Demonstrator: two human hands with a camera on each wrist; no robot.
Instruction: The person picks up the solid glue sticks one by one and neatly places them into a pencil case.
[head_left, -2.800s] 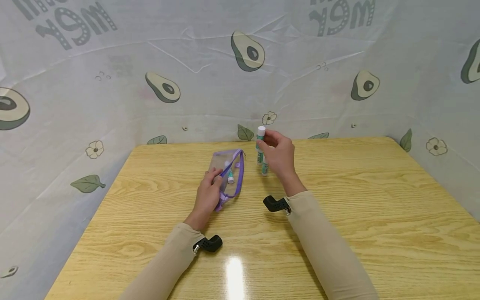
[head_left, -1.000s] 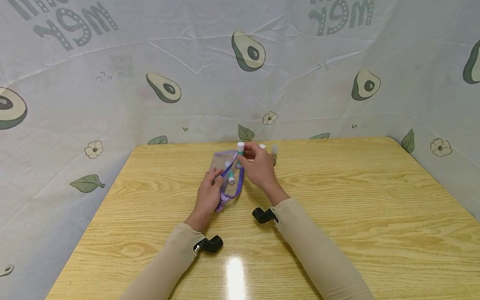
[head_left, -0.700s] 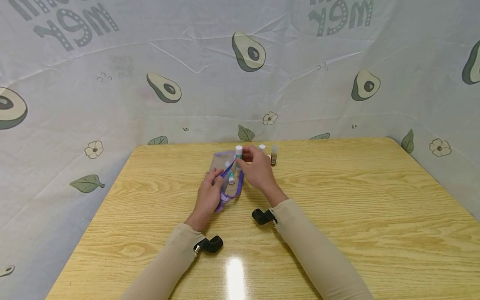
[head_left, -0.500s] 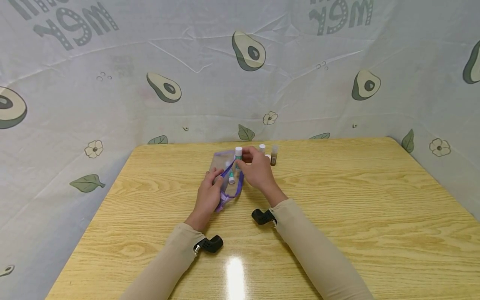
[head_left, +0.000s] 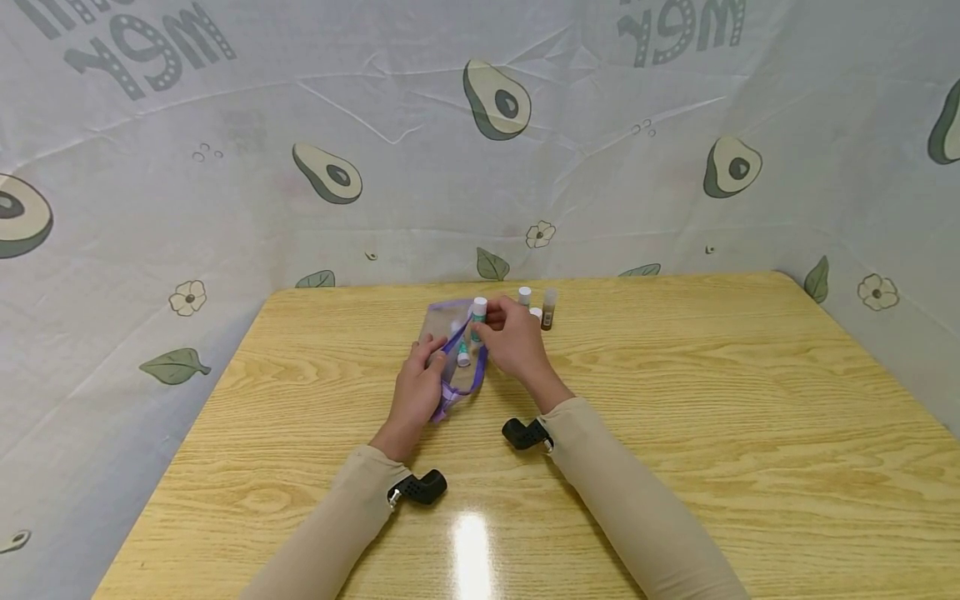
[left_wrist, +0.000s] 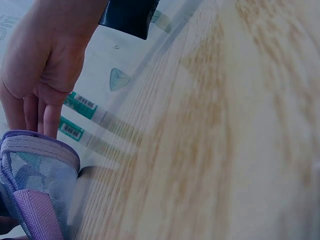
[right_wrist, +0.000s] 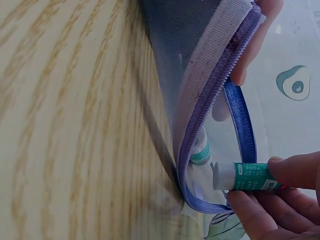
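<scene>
My left hand (head_left: 417,387) grips the near-left edge of a purple-trimmed mesh zipper pouch (head_left: 480,373), whose mouth gapes to the right. One glue stick (right_wrist: 201,150) with a green label lies inside it, seen past the zipper in the right wrist view. My right hand (head_left: 517,342) pinches another glue stick (right_wrist: 250,176) between thumb and fingers. It stands upright in the head view, white end up, right at the pouch mouth. Behind my right hand are a white-capped glue stick (head_left: 525,297) and a second white cap (head_left: 536,314), both partly hidden by the hand.
A brown tube with a clear cap (head_left: 548,315) stands right of the white caps. All rest on a wood-grain table (head_left: 712,400), near its back edge. Behind it hangs a curtain (head_left: 420,167) printed with avocados. Each wrist carries a black camera mount (head_left: 525,433).
The right hand has carried its glue stick left from beside the standing ones and lowered it to the pouch mouth. In the last half second it barely moves. The left hand stays put.
</scene>
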